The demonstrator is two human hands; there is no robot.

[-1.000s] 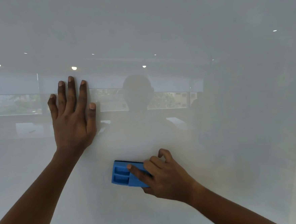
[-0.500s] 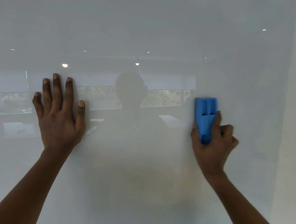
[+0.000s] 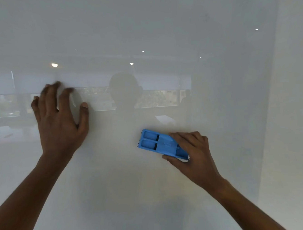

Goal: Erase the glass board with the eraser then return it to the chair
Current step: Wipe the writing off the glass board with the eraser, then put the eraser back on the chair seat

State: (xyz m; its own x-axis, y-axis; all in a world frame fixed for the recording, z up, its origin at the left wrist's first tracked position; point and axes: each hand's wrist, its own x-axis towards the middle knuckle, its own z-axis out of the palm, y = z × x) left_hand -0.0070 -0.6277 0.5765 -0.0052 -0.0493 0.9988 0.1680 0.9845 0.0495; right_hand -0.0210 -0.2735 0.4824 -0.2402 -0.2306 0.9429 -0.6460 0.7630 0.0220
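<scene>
A white glass board (image 3: 158, 24) fills nearly the whole view and shows no writing. My right hand (image 3: 193, 153) grips a blue plastic eraser (image 3: 156, 143) and holds it flat against the board, right of centre, lying sideways with its free end pointing left. My left hand (image 3: 59, 121) is at the left with its fingers spread; the fingertips are blurred and look slightly lifted off the glass. The chair is out of view.
The board's right edge meets a plain white wall (image 3: 297, 104). The glass reflects ceiling lights, windows and a person's silhouette.
The eraser swept from low centre up to the right, and has now come back down toward the middle, turning from upright to sideways. My left hand's fingers have begun to move.
</scene>
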